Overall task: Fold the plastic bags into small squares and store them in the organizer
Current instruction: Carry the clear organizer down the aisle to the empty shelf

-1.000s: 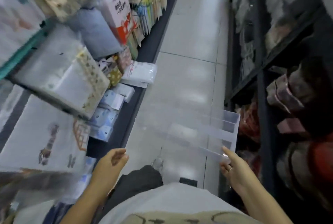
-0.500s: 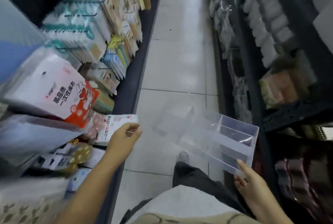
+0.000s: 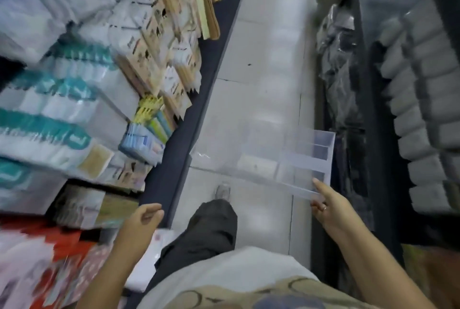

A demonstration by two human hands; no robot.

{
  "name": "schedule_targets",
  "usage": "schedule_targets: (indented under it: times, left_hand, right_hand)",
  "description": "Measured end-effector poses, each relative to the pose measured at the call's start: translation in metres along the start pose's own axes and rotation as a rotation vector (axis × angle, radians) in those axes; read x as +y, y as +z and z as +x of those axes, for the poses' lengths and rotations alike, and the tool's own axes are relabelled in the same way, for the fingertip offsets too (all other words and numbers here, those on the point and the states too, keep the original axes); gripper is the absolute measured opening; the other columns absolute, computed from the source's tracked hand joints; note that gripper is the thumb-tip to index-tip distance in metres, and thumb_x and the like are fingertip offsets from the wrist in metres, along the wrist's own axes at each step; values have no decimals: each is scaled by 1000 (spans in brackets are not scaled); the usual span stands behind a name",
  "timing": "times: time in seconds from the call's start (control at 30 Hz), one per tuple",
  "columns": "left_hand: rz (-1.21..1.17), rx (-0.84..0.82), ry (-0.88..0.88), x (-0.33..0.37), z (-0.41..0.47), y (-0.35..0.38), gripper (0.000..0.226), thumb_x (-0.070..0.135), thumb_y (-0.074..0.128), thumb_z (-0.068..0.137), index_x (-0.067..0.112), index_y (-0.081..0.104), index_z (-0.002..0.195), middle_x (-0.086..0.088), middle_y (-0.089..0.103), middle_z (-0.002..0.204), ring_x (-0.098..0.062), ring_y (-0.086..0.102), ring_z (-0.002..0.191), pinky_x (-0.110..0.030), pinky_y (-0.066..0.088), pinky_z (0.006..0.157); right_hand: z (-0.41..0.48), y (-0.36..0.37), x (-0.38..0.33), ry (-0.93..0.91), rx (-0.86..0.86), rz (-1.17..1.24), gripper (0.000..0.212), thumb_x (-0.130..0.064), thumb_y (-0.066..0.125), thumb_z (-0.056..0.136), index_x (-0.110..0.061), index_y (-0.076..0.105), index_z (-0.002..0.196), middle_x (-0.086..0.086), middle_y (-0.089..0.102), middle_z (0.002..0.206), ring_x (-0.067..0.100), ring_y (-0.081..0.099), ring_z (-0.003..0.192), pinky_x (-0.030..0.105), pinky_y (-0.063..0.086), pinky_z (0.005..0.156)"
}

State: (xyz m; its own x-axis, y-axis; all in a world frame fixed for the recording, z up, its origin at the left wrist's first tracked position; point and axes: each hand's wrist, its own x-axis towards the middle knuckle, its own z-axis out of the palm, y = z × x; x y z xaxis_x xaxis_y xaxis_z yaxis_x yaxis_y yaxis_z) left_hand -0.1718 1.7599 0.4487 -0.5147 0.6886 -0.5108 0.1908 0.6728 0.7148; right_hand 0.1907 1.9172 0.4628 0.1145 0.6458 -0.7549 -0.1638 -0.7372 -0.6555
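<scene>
Organizer (image 3: 286,159), pinched at its near corner by the right hand (image 3: 331,206), hangs over the aisle floor (image 3: 261,47); left hand (image 3: 144,219), back from the shelf (image 3: 196,114), curls loosely empty, so folding hasn't begun.

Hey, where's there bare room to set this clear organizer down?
The only bare patch for the organizer is the tiled floor, running between the dark shelf base on the left and the black rack on the right, ahead of the shoe. Both sides are packed with packaged goods.
</scene>
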Motion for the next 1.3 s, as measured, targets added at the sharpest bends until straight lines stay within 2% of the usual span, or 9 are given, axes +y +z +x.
schedule_targets:
  times: [0.17,0.37,0.47,0.63,0.83,0.9,1.0,1.17,1.3]
  left_hand:
    - [66,-83,96,132,155,2,14,17,62,91,20,64,105,9,64,99,-15,60,100,-21,44,76]
    - [71,-177,255,325,316,54,15,23,58,94,24,62,109,9,65,104,-6,60,97,-27,50,80]
    - [98,-205,305,402,391,96,16,26,58,94,27,61,109,17,62,103,5,56,95,-19,46,76]
    - [64,-169,261,510,499,157,18,24,58,94,22,62,111,16,61,103,0,56,98,-18,43,75]
    - [15,-187,195,633,615,200,19,23,58,94,20,63,112,12,63,106,7,55,95,-13,43,79]
    - [-6,-164,183,664,660,208,17,25,58,94,24,63,111,18,62,105,13,54,93,-5,41,71]
    - [-23,-116,153,706,739,220,15,22,58,94,22,63,108,17,63,97,7,56,87,-8,41,69]
    - [17,-103,161,796,885,236,11,22,61,92,32,62,97,15,64,97,-1,58,95,-16,43,75]
    - [72,-129,201,909,998,248,11,25,60,93,32,62,101,20,61,99,6,55,95,-8,38,71]
  right_hand:
    - [80,63,-98,35,22,54,51,-34,71,82,-8,55,123,-3,46,80,7,50,52,19,47,48]
    - [172,110,-223,75,89,117,41,-31,65,87,-5,60,117,8,50,85,15,47,63,26,41,61]
    - [233,129,-288,60,91,124,30,-32,65,87,-8,65,104,5,50,78,14,44,62,27,39,61]
    - [350,160,-414,77,67,92,27,-34,66,86,-10,64,97,1,44,76,16,42,65,30,35,62]
    - [490,204,-583,46,92,13,38,-34,70,84,-12,61,113,2,57,98,18,56,79,28,46,68]
    - [539,227,-634,32,84,10,36,-34,70,84,-14,60,113,-2,56,97,15,56,73,26,46,62]
    - [618,269,-706,33,84,-1,29,-35,71,83,-18,60,103,-2,55,97,14,55,67,21,46,49]
    - [728,339,-816,28,57,25,46,-32,70,84,-11,53,122,2,52,98,13,54,71,24,46,64]
    - [794,385,-905,64,78,93,54,-29,66,88,-3,48,133,4,48,78,11,46,57,20,44,52]
